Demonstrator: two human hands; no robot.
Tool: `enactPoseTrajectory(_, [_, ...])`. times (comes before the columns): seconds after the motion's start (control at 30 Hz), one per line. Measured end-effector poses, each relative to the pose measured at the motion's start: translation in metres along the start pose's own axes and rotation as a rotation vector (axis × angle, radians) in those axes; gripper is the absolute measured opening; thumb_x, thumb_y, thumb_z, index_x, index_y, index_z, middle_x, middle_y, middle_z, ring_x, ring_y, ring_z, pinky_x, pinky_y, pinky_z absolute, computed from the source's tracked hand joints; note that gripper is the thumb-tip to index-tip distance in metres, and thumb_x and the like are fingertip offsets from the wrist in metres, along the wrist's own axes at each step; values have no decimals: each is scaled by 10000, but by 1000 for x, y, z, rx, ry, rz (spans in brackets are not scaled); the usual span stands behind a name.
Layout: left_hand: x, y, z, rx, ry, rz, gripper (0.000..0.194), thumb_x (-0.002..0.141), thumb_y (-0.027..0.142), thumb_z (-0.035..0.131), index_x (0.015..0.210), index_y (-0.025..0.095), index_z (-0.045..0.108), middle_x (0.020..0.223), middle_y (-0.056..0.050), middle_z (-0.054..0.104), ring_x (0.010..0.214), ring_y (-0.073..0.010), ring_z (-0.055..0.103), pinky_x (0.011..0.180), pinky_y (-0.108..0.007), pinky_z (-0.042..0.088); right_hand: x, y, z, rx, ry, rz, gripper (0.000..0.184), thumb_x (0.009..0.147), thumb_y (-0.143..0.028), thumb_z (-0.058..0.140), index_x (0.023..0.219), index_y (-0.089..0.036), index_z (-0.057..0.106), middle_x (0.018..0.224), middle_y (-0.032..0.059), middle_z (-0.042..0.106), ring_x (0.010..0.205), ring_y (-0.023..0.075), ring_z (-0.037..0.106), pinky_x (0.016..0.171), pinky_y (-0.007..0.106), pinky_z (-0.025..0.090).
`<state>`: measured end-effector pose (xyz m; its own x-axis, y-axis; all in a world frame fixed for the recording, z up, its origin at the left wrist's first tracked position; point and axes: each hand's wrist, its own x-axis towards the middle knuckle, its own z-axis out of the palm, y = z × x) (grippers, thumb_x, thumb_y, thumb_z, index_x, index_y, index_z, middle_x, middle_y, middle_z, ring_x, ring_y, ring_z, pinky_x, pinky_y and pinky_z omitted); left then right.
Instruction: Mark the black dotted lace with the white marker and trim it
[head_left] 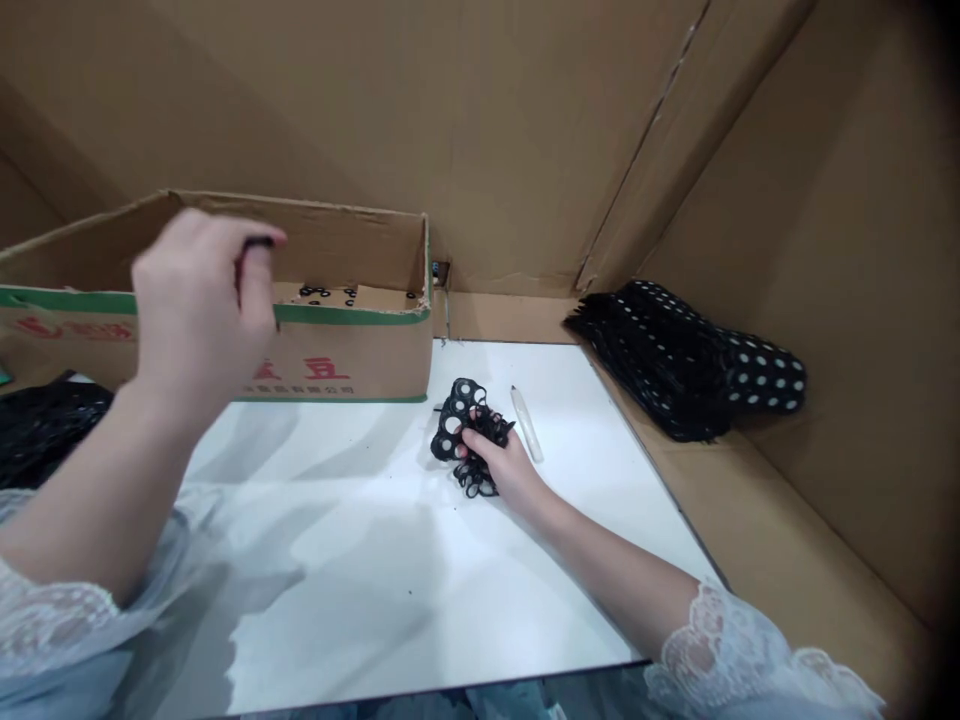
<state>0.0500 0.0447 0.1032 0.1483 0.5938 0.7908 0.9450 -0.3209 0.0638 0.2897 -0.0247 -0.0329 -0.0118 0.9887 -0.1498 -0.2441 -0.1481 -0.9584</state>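
Note:
My left hand point(202, 290) is raised in front of the cardboard box point(367, 360), its thumb and forefinger pinched on a small black piece point(259, 242), mostly hidden by the fingers. Over the white tabletop point(337, 590), my right hand point(502, 460) grips a crumpled bunch of black perforated sheet point(454, 420). White shows through its round openings, and curled black rims hang at its lower edge. Just beyond that hand lies a thin, pale pen-like tool point(527, 425) with a dark tip. Small black rings point(315, 291) lie inside the box.
A folded stack of black sheets with white round spots point(667, 360) rests on cardboard at the right. At the left edge lies a dark heap point(52, 425) of similar-looking material. Tall cardboard walls point(510, 130) enclose the back and right side.

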Motion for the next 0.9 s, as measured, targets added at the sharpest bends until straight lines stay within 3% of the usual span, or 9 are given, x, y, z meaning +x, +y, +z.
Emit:
enactPoseTrajectory(0.17, [17, 0, 22, 61, -32, -33, 433, 859, 255, 363, 1243, 59, 409, 1230, -151, 426, 1127, -317, 377, 886, -520, 325, -2, -3, -1, -77, 44, -48, 231, 642, -350, 643, 724, -156, 550, 617, -8, 559, 594, 98, 534, 596, 238, 454])
enactPoseTrajectory(0.27, [-16, 32, 25, -58, 32, 151, 324, 881, 289, 351, 1089, 114, 528, 1051, -98, 565, 995, -222, 471, 859, -403, 358, -1, -3, -1, -67, 52, -45, 230, 640, -351, 648, 723, -153, 564, 635, 5, 590, 615, 111, 562, 618, 255, 469])
enactPoseTrajectory(0.33, [-47, 60, 25, -175, -201, 428, 285, 845, 383, 422, 856, 153, 590, 765, -45, 624, 713, -168, 541, 689, -313, 405, -2, -3, -1, -71, 44, -57, 226, 644, -351, 644, 727, -148, 587, 658, 19, 613, 630, 122, 577, 634, 270, 478])
enactPoseTrajectory(0.4, [-72, 83, 26, -239, -481, 556, 315, 817, 446, 451, 810, 154, 568, 676, -38, 616, 635, -173, 553, 607, -296, 393, -3, -3, 0, -88, 25, -84, 209, 652, -338, 640, 734, -149, 605, 680, 21, 627, 649, 127, 585, 660, 279, 480])
enactPoseTrajectory(0.47, [-86, 95, 28, -286, -684, 489, 291, 814, 428, 464, 838, 148, 538, 697, -48, 621, 642, -189, 568, 585, -293, 391, -5, -4, 0, -75, 7, -100, 185, 661, -316, 638, 752, -157, 614, 718, 16, 637, 687, 130, 592, 691, 279, 478])
enactPoseTrajectory(0.53, [-88, 97, 30, -394, -824, 302, 237, 818, 387, 468, 888, 163, 505, 736, -36, 622, 635, -177, 571, 558, -271, 389, -7, -5, 1, -33, -11, -94, 172, 664, -299, 639, 768, -166, 611, 760, 12, 639, 726, 133, 595, 708, 278, 475])
enactPoseTrajectory(0.73, [-77, 81, 37, -1070, -1090, -191, 181, 799, 359, 486, 816, 181, 458, 714, -4, 616, 683, -138, 592, 593, -231, 424, -11, -9, 3, -8, -79, -57, 194, 672, -306, 633, 784, -161, 570, 676, -4, 590, 606, 110, 556, 614, 271, 474])
enactPoseTrajectory(0.83, [-74, 77, 39, -1184, -1138, -330, 185, 809, 343, 469, 840, 161, 467, 684, -30, 625, 688, -154, 609, 589, -250, 440, -12, -12, 6, -2, -120, -53, 209, 680, -315, 625, 798, -166, 538, 615, -25, 543, 545, 88, 513, 553, 244, 456])
enactPoseTrajectory(0.9, [-68, 75, 35, -1099, -1048, -333, 220, 802, 337, 484, 931, 159, 479, 680, -27, 623, 654, -151, 605, 562, -254, 443, -12, -12, 6, 9, -111, -49, 229, 670, -323, 632, 800, -176, 515, 630, -30, 538, 530, 79, 498, 544, 238, 456])
